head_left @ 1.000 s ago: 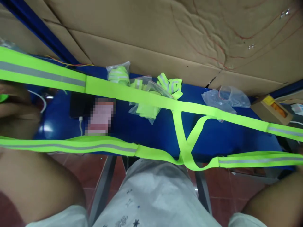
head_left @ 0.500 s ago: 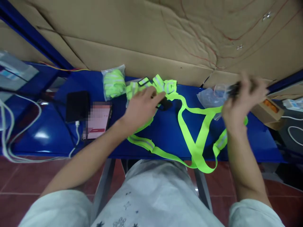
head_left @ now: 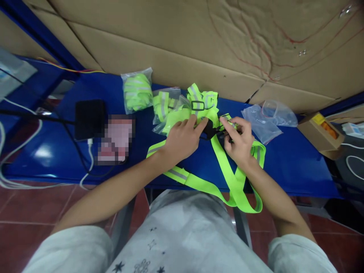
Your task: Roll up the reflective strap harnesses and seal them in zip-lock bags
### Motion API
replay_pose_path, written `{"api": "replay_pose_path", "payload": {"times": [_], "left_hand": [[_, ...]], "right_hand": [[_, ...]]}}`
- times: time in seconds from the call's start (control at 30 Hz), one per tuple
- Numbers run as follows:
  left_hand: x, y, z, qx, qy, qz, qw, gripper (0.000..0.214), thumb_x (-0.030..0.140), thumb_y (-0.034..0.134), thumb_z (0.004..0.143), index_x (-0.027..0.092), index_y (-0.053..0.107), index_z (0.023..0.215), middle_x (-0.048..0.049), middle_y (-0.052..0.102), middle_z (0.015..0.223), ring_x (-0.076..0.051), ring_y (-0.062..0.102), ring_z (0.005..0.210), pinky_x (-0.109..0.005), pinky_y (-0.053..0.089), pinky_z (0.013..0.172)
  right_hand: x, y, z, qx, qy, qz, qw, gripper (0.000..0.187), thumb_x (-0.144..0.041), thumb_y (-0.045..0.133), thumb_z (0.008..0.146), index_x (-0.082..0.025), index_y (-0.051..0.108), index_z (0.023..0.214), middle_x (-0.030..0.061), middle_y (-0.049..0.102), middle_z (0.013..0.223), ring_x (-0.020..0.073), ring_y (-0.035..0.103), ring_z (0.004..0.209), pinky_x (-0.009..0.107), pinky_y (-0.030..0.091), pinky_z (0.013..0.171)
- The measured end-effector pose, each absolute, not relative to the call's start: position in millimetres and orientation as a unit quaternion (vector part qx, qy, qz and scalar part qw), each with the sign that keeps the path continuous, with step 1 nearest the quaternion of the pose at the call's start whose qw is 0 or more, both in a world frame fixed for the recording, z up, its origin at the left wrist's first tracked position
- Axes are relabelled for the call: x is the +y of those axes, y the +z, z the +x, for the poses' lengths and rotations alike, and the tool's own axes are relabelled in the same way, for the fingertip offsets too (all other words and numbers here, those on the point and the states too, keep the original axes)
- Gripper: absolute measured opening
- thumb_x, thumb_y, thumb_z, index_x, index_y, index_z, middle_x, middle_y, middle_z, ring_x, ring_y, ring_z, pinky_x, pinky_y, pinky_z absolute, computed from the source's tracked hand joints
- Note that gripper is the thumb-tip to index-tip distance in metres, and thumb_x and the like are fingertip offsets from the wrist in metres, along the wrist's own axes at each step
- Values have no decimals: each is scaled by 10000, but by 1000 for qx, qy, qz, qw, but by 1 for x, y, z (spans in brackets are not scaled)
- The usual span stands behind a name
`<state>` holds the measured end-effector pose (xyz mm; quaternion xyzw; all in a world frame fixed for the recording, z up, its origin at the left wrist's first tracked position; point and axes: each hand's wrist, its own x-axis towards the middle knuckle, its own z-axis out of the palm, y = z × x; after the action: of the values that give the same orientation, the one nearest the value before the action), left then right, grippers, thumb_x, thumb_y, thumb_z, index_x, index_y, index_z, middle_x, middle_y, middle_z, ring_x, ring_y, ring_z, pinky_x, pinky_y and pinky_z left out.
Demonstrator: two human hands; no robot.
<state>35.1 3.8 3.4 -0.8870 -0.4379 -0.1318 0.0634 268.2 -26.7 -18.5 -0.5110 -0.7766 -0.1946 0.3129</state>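
A neon-yellow strap harness with grey reflective stripes [head_left: 224, 170] lies across the blue table [head_left: 287, 163] and hangs over its front edge. My left hand [head_left: 182, 138] is closed on one strap end, with a black buckle piece [head_left: 209, 129] at its fingertips. My right hand [head_left: 239, 142] pinches the other strap end right beside that buckle, the two hands almost touching. Behind them lies a folded harness with a black slider [head_left: 200, 102].
Clear bags of folded yellow straps [head_left: 138, 91] sit at the back left, empty clear bags [head_left: 269, 117] at the right. A black power bank [head_left: 89, 117], a phone [head_left: 115, 140] and white cables lie at the left. A cardboard wall stands behind, a small box [head_left: 322, 131] at the far right.
The harness was stretched wide between my hands; both hands have since come in to the table's middle, bringing the strap ends together at the black buckle. The straps now lie slack.
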Motion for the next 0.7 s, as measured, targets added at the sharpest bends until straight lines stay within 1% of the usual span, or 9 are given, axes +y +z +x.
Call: {"api": "replay_pose_path", "payload": {"times": [0.07,0.13,0.2,0.27,0.37,0.47,0.57,0.63,0.7], "left_hand": [[6,4,33,-447,-132,-883,55,573,94,469,950,160,510,1518,-181,648,1248,-289,724,948,-378,550,759],[6,3,33,-451,-139,-880,48,583,106,480,939,154,499,1520,-185,646,1252,-295,720,940,-388,551,752],[6,0,33,-450,-147,-880,40,582,121,490,937,153,493,1518,-185,646,1247,-296,715,930,-400,554,761],[5,-1,34,-446,-158,-880,28,552,157,498,957,151,497,1509,-184,641,1244,-302,708,943,-414,560,785],[3,-2,35,-435,-191,-880,-2,504,245,509,1004,145,501,1498,-180,622,1253,-312,692,1016,-412,574,818],[2,-5,36,-412,-238,-879,-24,506,323,534,1024,143,492,1496,-177,601,1260,-299,676,1048,-388,586,821],[3,-10,36,-382,-281,-880,-37,523,384,545,1034,148,486,1497,-176,583,1258,-285,669,1036,-386,597,816],[3,-13,36,-365,-306,-878,-44,537,402,552,1032,144,485,1498,-176,575,1257,-278,665,1027,-386,603,807],[2,-14,36,-350,-326,-877,-47,543,418,553,1032,142,488,1496,-178,571,1264,-274,662,1030,-384,605,808]], "right_hand": [[-27,-15,266,-766,-174,-536,309,515,-99,491,915,-295,725,1330,113,605,1248,222,669,1093,320,591,808],[-29,-14,262,-762,-160,-549,303,437,-119,497,914,-277,752,1231,111,621,1240,216,685,1049,320,593,787],[-30,-14,260,-760,-161,-556,296,368,-137,508,911,-259,756,1153,107,639,1228,205,696,991,308,583,743],[-31,-15,258,-756,-170,-564,287,333,-147,519,909,-253,747,1127,102,652,1223,195,700,939,290,556,686],[-31,-15,259,-747,-174,-579,276,326,-147,526,915,-249,727,1151,98,657,1249,193,708,932,283,540,666],[-30,-13,260,-739,-169,-595,266,364,-144,523,923,-241,684,1235,106,653,1291,229,709,1063,288,560,694],[-31,-11,260,-735,-153,-607,260,461,-126,505,914,-219,608,1354,124,645,1328,264,674,1188,298,584,715],[-32,-9,259,-732,-145,-616,251,508,-111,499,897,-212,579,1388,128,645,1341,271,667,1196,310,597,728],[-33,-6,258,-725,-144,-632,234,533,-95,498,880,-219,577,1392,125,647,1350,267,681,1150,308,594,702]]}}
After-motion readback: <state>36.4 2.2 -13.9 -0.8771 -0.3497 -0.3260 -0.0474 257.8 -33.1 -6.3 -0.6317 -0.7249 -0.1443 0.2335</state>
